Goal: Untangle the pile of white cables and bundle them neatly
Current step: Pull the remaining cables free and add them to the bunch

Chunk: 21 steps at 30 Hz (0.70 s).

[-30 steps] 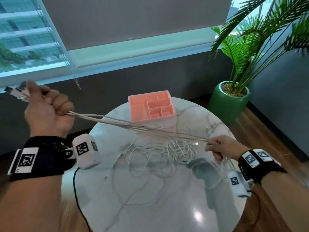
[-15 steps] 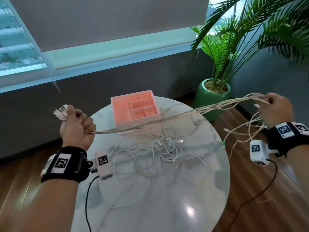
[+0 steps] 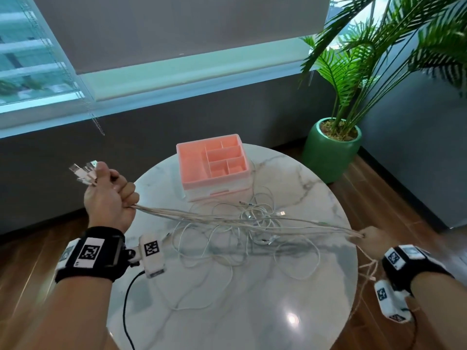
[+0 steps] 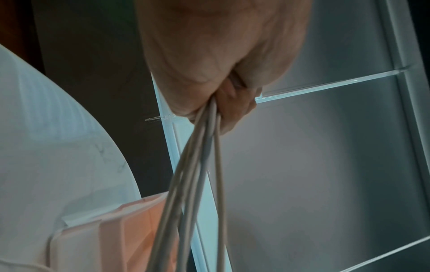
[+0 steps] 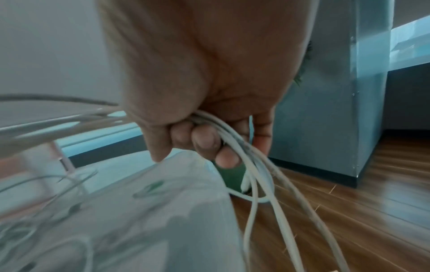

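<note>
Several white cables (image 3: 227,219) run as one taut bunch above the table, from my left hand (image 3: 111,195) to my right hand (image 3: 371,239). My left hand is a fist round the bunch (image 4: 204,147) left of the table, with the USB plugs (image 3: 83,171) sticking out past the thumb. At the table's right edge my right hand grips the other end (image 5: 232,139), and loose tails (image 3: 366,271) hang below it. A tangled pile of white cables (image 3: 247,238) lies on the table under the bunch.
A pink compartment organizer (image 3: 212,165) stands at the far side of the round marble table (image 3: 227,311). A potted palm in a green pot (image 3: 331,150) stands on the wood floor at the back right. A window and a dark wall lie behind.
My right hand has come down from up high at the right to the table's right edge, still gripping the bunch. My left hand kept its grip and stayed left of the table.
</note>
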Available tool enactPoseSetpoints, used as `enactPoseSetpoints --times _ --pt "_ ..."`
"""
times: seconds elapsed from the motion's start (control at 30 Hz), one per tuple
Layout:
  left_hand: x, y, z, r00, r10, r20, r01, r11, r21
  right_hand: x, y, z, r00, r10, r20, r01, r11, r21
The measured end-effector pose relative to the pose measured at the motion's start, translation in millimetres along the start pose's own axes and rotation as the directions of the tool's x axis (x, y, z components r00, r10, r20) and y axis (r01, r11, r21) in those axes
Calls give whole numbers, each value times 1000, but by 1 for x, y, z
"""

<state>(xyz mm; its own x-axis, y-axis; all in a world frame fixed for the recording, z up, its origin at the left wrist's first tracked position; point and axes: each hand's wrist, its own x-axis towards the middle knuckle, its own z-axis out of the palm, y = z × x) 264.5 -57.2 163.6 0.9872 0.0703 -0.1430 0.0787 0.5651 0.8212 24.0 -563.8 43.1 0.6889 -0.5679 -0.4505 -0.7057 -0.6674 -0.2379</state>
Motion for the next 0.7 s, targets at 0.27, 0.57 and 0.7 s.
enactPoseSetpoints --times 0.27,0.57,0.7 --pt "-10 -6 -33 998 3 -58 8 983 182 1 -76 26 924 -210 319 296 921 -252" --pt "-6 11 -61 992 -59 -107 80 975 206 -3 -158 25 886 -259 384 395 856 -334" --pt "5 23 -78 980 -135 -145 166 960 226 -8 -190 20 937 -315 152 350 830 -434"
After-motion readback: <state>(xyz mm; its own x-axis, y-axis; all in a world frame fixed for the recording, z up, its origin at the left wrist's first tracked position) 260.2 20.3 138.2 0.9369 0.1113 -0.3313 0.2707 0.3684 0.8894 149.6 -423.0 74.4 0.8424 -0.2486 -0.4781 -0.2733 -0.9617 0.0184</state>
